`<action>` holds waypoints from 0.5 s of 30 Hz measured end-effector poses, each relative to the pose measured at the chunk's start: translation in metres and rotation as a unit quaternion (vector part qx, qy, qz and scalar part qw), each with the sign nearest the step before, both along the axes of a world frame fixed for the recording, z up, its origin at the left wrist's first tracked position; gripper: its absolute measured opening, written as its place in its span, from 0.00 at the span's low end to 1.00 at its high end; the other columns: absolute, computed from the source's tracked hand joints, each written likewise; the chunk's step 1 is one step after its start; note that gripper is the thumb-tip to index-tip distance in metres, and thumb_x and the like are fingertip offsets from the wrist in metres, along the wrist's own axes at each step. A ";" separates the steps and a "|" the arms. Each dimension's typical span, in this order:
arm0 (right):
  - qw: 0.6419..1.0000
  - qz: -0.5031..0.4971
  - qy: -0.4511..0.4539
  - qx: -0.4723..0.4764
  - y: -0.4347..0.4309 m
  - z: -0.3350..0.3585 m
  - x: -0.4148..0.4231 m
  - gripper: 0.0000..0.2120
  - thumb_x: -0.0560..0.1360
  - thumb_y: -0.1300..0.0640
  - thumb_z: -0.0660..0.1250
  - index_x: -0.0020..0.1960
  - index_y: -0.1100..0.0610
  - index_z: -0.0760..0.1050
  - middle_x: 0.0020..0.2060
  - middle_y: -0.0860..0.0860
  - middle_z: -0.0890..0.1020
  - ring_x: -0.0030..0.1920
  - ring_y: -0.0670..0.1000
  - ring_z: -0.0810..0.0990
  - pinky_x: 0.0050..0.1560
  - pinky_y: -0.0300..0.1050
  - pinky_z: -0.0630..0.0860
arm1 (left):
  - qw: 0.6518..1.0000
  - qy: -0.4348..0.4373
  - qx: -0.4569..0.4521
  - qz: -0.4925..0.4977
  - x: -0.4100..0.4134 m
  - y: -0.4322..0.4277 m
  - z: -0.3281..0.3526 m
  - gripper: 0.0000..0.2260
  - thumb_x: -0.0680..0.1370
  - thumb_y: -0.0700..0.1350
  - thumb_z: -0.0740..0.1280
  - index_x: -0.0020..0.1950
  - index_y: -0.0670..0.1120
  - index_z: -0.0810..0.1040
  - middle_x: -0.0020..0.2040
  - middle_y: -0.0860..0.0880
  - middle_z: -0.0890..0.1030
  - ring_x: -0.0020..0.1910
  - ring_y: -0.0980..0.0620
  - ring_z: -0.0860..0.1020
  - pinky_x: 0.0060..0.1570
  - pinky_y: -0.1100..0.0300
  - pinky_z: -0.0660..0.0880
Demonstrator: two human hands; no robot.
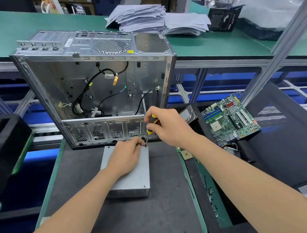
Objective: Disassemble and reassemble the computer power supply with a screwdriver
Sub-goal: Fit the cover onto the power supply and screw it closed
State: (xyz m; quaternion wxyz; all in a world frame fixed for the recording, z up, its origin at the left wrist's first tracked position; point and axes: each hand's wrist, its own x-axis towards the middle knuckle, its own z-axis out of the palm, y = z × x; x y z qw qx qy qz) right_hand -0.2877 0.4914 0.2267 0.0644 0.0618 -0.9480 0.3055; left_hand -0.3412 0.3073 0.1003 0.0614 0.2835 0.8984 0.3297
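1. Dark mat lies closest, stretching under both forearms.
2. Off to the right of the right forearm, small loose screws are scattered in a green-edged tray.
3. On the mat sits the power supply, a grey metal box, lying flat under the left hand.
4. Left hand rests on top of the box, fingertips bunched at its far right corner; I cannot tell whether they pinch anything.
5. Right hand grips the yellow-and-black screwdriver, tip angled down to that same corner, right at the left fingertips.
6. Just right of the right hand: a hard drive and a green circuit board.
7. Beyond both hands, the open computer case, cables loose inside.
8. Farthest back, stacks of papers.
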 end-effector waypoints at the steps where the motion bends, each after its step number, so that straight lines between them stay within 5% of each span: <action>1: 1.000 0.012 -0.004 0.002 0.000 0.001 0.000 0.06 0.80 0.62 0.69 0.52 0.52 0.76 0.40 0.46 0.83 0.40 0.41 0.78 0.40 0.31 0.71 | 1.000 0.001 -0.007 0.001 0.001 0.000 0.000 0.09 0.84 0.46 0.60 0.60 0.55 0.78 0.40 0.56 0.82 0.47 0.45 0.76 0.45 0.52 0.66; 4: 0.998 0.047 -0.021 0.023 0.000 0.006 0.000 0.07 0.80 0.64 0.69 0.52 0.53 0.77 0.42 0.47 0.82 0.44 0.43 0.79 0.44 0.33 0.73 | 1.000 0.015 -0.007 -0.002 0.003 -0.001 0.002 0.09 0.81 0.48 0.64 0.61 0.54 0.77 0.40 0.57 0.81 0.46 0.45 0.77 0.45 0.54 0.64; 8: 0.993 0.068 -0.065 0.065 0.002 0.015 -0.006 0.07 0.80 0.65 0.68 0.53 0.53 0.77 0.48 0.50 0.83 0.48 0.51 0.81 0.50 0.50 0.79 | 1.000 0.023 0.007 -0.008 0.004 -0.002 0.004 0.08 0.79 0.49 0.67 0.57 0.56 0.75 0.53 0.60 0.84 0.49 0.49 0.79 0.46 0.56 0.65; 15: 0.975 0.115 -0.099 0.163 -0.011 0.028 -0.015 0.08 0.81 0.66 0.66 0.54 0.54 0.77 0.52 0.49 0.80 0.51 0.51 0.78 0.52 0.53 0.78 | 0.999 0.001 0.015 0.033 0.004 0.003 0.005 0.06 0.75 0.53 0.69 0.50 0.59 0.74 0.50 0.64 0.84 0.48 0.56 0.80 0.42 0.59 0.67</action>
